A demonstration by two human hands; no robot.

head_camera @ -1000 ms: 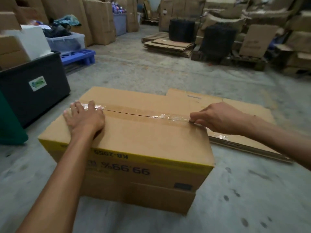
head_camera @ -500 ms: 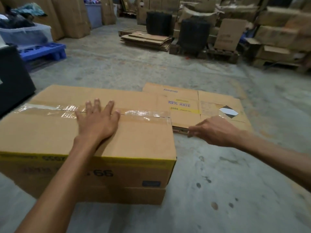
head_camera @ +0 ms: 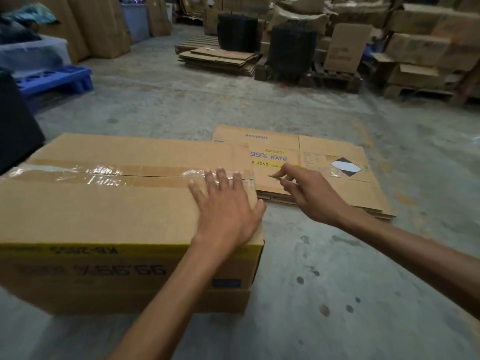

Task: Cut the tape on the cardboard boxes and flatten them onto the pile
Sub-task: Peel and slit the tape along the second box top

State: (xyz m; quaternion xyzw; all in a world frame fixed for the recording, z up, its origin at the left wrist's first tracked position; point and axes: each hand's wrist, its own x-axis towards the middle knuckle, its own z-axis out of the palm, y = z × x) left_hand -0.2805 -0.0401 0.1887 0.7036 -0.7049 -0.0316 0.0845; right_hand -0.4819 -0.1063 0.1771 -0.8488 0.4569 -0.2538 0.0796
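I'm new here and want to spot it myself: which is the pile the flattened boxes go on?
Find the big taped box under the left hand. Just past its right end, flattened cardboard lies on the floor. Unlike the farther stack on a pallet, its top sheet shows a yellow "99% RATE" label and a black-and-white diamond.

Taped box (head_camera: 109, 203) on floor (head_camera: 337, 294); flattened pile (head_camera: 324, 188) just right, behind; left hand (head_camera: 226, 209) flat on box top.

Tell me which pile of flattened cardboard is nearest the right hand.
The flattened brown cardboard pile printed "99% RATE", directly under the right hand beside the taped box; the other pile lies far back by pallets.
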